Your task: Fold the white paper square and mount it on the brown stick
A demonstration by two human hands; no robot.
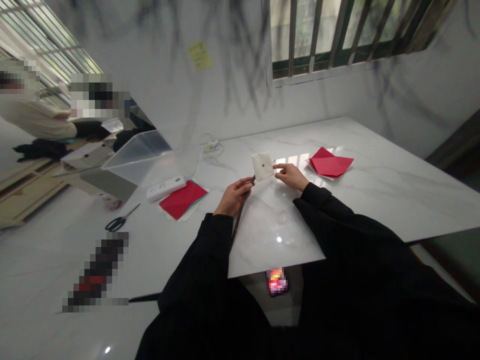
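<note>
Clenching a dark stick [240, 214] in the left hand [233, 196], the person is touching a white square [262, 165] on the table [378, 192], right hand [291, 176] grip unclear; its single dot suggests work is just beginning.

My matt white paper square [262, 165] on the glossy marble-look table [393, 192], matt red paper [332, 163], a clear plastic tub [137, 157].
</note>
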